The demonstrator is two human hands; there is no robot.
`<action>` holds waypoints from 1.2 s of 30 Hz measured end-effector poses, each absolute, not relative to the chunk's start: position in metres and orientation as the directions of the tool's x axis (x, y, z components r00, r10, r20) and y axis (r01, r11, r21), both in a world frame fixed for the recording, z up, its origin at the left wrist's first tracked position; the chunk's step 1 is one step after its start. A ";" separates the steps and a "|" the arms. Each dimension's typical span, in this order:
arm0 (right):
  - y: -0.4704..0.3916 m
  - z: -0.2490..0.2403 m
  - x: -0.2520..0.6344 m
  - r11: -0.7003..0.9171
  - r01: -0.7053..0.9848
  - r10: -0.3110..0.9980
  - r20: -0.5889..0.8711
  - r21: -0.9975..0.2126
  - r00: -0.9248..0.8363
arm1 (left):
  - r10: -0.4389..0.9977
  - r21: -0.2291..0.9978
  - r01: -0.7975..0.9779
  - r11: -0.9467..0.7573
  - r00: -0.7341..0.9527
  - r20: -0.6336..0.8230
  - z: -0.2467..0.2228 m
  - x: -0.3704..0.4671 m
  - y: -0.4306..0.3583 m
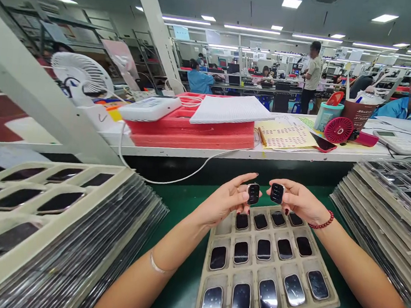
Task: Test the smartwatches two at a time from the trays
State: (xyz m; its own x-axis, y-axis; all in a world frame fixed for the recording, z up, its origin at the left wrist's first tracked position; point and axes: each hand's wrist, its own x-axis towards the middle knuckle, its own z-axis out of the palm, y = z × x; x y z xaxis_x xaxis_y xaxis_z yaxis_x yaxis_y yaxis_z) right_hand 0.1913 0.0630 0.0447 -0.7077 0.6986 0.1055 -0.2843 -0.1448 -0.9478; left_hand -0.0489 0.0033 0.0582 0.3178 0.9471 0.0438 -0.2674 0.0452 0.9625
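Note:
My left hand (228, 197) pinches a small square watch body (253, 193) with a dark screen, held above the far edge of a tray. Close to its right, my right hand (297, 199) holds a second watch body (277, 193); faint lines of text show on its screen. The two watches do not touch. Below them, the beige tray (278, 269) on the green table holds rows of dark-faced watch bodies, each in its own compartment. The compartment at the tray's far left corner (223, 226) holds no watch.
Tall stacks of trays with watches stand at the left (113, 218) and right (376, 212). Behind is a white shelf (191, 153) with red foam (192, 136), papers, a white device (150, 108), a fan (81, 73) and cups. A white cable hangs from it. People are farther back.

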 end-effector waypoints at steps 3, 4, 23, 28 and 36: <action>0.061 0.040 0.185 -0.104 -0.254 0.691 0.114 -0.962 -0.714 | 0.948 0.964 -0.264 0.039 0.315 0.048 0.055 -0.047 0.005; 0.060 0.039 0.184 -0.093 -0.245 0.689 0.115 -0.965 -0.716 | 0.948 0.965 -0.261 0.035 0.315 0.051 0.055 -0.047 0.005; 0.060 0.039 0.181 -0.068 -0.205 0.695 0.101 -0.976 -0.712 | 0.948 0.970 -0.240 0.024 0.314 0.054 0.056 -0.049 0.005; 0.060 0.040 0.181 -0.051 -0.185 0.696 0.097 -0.981 -0.711 | 0.950 0.970 -0.240 0.040 0.311 0.037 0.056 -0.050 0.006; 0.064 0.030 0.175 -0.003 -0.184 0.741 0.122 -0.983 -0.661 | 0.964 0.975 -0.205 0.080 0.263 -0.023 0.049 -0.049 0.013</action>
